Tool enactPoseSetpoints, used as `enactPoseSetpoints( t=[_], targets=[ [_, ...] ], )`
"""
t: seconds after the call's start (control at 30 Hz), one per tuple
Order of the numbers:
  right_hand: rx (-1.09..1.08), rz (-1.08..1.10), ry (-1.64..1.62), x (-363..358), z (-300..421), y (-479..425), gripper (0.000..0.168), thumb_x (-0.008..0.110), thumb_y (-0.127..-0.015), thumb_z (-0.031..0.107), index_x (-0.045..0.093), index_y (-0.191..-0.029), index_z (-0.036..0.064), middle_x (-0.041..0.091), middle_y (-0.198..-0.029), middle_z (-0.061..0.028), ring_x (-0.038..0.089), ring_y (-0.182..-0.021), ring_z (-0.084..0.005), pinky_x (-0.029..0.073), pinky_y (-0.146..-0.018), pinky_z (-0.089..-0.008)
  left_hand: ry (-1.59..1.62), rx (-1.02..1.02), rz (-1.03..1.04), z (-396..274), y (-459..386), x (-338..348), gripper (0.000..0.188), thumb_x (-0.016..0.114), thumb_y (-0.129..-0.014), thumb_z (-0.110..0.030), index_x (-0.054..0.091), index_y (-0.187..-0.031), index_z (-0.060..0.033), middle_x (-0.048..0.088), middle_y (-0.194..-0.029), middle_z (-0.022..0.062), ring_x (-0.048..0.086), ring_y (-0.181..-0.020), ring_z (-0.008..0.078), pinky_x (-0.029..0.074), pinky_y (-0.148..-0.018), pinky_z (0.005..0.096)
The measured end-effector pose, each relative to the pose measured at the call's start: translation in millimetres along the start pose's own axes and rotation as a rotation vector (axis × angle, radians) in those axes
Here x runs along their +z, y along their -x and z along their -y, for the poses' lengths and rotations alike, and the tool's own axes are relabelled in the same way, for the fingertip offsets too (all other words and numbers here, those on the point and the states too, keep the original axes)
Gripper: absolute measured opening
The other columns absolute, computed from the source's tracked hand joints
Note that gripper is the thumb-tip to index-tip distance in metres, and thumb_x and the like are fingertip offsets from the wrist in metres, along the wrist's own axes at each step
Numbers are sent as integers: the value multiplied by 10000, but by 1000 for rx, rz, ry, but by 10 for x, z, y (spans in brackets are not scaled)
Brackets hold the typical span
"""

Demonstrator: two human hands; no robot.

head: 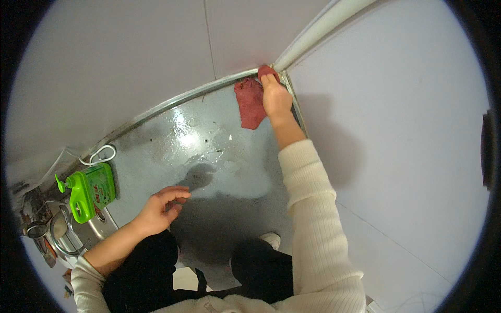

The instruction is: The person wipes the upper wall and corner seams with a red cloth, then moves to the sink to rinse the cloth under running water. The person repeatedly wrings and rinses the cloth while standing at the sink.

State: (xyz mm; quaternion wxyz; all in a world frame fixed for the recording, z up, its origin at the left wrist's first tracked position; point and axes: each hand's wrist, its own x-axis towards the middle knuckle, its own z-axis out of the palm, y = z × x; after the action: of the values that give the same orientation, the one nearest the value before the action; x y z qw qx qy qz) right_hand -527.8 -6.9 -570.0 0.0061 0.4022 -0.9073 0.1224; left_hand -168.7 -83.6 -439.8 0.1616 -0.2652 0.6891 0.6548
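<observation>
In the far corner my right hand [276, 96] presses a red cloth [250, 103] against the metal edge at the foot of the wall. Part of the cloth is bunched under my fingertips, and the rest hangs loose to the left over the wet grey metal surface [235, 156]. My left hand [162, 209] hovers at the near left of that surface, fingers loosely curled and holding nothing. A green pump bottle [94, 189] bearing writing stands to its left.
A white cable [103, 153] curls behind the bottle. At the far left are a steel sink [103, 223] and a small strainer [36, 230]. Walls meet at the corner, where a white pipe [313, 37] runs upward. A white shoe [271, 239] shows below.
</observation>
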Motion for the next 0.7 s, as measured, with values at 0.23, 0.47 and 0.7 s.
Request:
enactPoseSetpoints(
  t=[0.23,0.47,0.7],
  targets=[
    [146,209,155,-123,-232,222,187,350,-837,173,487,-958,131,537,-965,-42,605,-733,-275,489,-585,-414,-56,52,-37,-153,-28,-51,393,474,-732,88,532,-1078,-91,467,-1171,86,512,-966,172,428,-771,259],
    [132,169,155,-128,-244,99,175,348,-841,145,458,-969,99,516,-1014,-57,602,-790,-290,492,-614,-420,-30,-19,-2,-12,77,-25,386,470,-732,81,531,-1076,-83,469,-1172,97,518,-950,175,431,-761,259],
    [79,310,289,-247,-325,376,177,360,-833,146,456,-968,85,535,-943,-87,614,-690,-299,498,-555,-409,-90,98,-48,-196,9,-114,388,474,-720,83,527,-1075,-65,474,-1166,104,531,-937,187,436,-751,267]
  ],
)
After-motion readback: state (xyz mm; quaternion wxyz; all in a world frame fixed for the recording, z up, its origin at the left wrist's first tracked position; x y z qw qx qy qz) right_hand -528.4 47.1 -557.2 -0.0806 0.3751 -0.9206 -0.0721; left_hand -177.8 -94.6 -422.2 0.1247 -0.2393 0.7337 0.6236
